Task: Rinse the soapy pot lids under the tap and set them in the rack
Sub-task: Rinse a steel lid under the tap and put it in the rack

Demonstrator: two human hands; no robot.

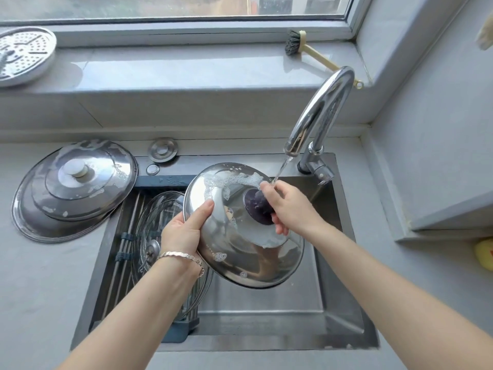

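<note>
The left hand (186, 231) grasps the steel lid (240, 260) by its near-left rim: the thumb lies flat across the shiny dome, while the fingers are hidden under the edge. A pale metal bracelet (184, 259) sits on that wrist. The right hand (288, 209) curls round the dark, rounded knob (257, 208) at the lid's middle, covering its right half, and how tightly it holds cannot be made out. The lid is tilted over the sink (266, 316), its far edge streaked with white suds (229, 181). A thin stream of water (282, 169) falls from the curved chrome tap (320, 110) onto the right hand's knuckles, and where it lands is blurred. Behind the left wrist a clear glass lid (157, 209) leans in the rack (128, 236), a set of steel rods across the sink's left side; the lid's lower part is hidden by the arm. On the grey counter to the left lie two steel lids (74, 188), the smaller stacked on the larger, both flecked with foam. On the window sill rest a brush (306, 49) and a white perforated plate (24, 54), cut off at the left edge. A yellow thing (484, 253) is cut off at the right edge.
</note>
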